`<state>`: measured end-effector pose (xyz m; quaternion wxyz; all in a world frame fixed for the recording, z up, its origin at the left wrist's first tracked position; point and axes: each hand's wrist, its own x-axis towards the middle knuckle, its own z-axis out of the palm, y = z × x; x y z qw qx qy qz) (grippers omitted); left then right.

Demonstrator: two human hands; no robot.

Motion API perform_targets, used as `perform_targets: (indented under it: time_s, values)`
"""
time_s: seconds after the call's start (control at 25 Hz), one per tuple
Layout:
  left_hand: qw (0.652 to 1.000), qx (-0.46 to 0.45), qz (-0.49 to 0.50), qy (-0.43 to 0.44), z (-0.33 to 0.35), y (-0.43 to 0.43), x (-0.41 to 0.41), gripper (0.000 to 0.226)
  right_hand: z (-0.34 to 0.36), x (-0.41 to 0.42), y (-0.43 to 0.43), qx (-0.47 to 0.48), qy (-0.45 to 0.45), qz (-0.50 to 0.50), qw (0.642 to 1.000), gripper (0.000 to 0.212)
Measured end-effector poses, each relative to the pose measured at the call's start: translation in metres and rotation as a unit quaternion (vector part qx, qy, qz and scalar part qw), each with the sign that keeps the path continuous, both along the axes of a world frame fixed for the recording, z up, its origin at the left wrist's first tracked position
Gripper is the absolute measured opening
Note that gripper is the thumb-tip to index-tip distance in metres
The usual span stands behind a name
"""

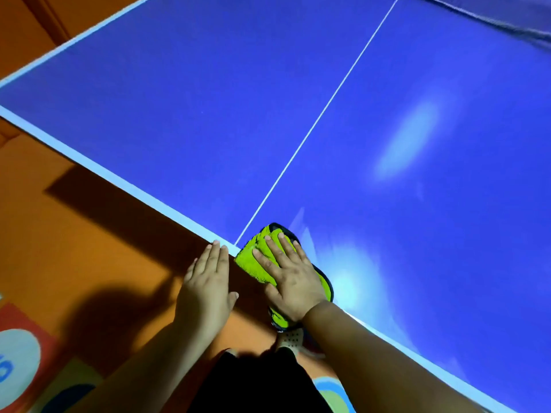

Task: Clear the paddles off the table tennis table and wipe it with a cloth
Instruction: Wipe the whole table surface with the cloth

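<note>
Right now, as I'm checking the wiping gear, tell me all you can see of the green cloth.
The cloth is lime green, plush like microfibre, dark-edged. It lies bunched at the near edge of the blue table, beside the white centre line, partly overhanging. The right hand presses flat on it, fingers spread.

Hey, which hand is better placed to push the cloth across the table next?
Right. The right hand lies flat on the green cloth at the near edge of the table; the left hand only reaches that edge, beside the cloth.
</note>
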<state>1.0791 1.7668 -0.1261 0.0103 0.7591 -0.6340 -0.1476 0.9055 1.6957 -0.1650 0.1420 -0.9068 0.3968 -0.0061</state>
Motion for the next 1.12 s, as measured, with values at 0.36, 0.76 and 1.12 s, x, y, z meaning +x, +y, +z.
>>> perform_targets:
  time_s: [0.36, 0.76, 1.12]
  values:
    - [0.997, 0.037, -0.061, -0.017, 0.019, -0.057, -0.07, 0.096, 0.006, -0.108, -0.011, -0.009, -0.008, -0.199, 0.98, 0.067]
    - [0.999, 0.035, 0.003, -0.017, 0.011, -0.087, -0.04, 0.089, 0.008, -0.083, -0.042, -0.03, 0.034, -0.138, 0.989, 0.067]
    - [0.999, 0.015, 0.013, -0.026, 0.002, -0.161, 0.065, 0.097, 0.004, 0.044, -0.125, -0.016, 0.039, -0.101, 0.994, 0.065]
